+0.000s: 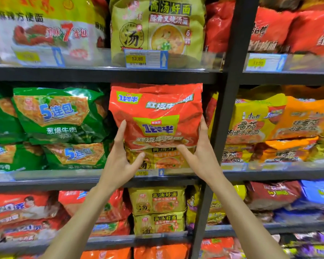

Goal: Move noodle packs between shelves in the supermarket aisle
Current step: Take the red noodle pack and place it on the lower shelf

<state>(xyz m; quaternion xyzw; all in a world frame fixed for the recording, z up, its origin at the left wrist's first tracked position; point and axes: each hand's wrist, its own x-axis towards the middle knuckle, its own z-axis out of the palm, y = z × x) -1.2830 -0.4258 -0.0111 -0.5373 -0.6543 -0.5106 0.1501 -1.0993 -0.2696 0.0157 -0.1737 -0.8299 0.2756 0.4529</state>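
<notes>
Dark metal shelf (54, 184) is seemingly bearing 1 glossy red plastic noodle multipack (157, 113); left hand (120, 161) and right hand (202, 156) are gripping its sides.

This is a supermarket aisle. Dark metal shelves (101, 73) fill the frame, stacked with bright instant-noodle multipacks (60, 113), and yellow price tags (137, 58) sit in clear strips along the shelf edges, upper centre and right.
</notes>
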